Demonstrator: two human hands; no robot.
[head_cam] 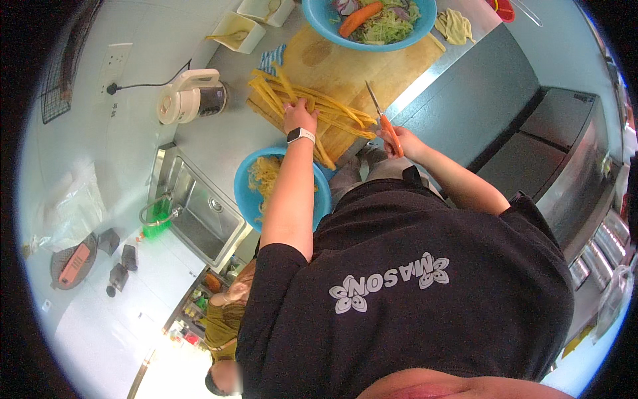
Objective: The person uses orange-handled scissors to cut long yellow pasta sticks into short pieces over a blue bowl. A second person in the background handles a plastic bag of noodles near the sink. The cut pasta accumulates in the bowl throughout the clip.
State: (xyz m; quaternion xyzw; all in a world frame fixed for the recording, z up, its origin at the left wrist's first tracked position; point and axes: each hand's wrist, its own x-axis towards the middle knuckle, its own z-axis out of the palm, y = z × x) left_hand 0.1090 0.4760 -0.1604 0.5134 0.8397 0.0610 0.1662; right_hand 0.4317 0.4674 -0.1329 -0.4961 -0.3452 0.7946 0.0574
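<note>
Long yellow strips (339, 106), which look like soaked bean curd sticks, lie in a loose bundle across a wooden cutting board (398, 67). My left hand (300, 115), with a watch on its wrist, grips the bundle near its left part; some fingertips are hidden among the strips. In my right hand (404, 143) is a pair of scissors with orange handles (392, 135), the blades pointing up and away from me. They sit just right of the strips' ends. Below my left hand, partly covered by my forearm, a blue basin (241, 192) holds shredded yellowish food (264, 179).
A larger blue basin (369, 47) holds a carrot (360, 19), shredded greens and purple onion. Left stand an electric kettle (187, 97) and a steel sink (209, 204). White containers (244, 37) and a yellow cloth (454, 26) lie farther back. Another person (222, 319) is at lower left.
</note>
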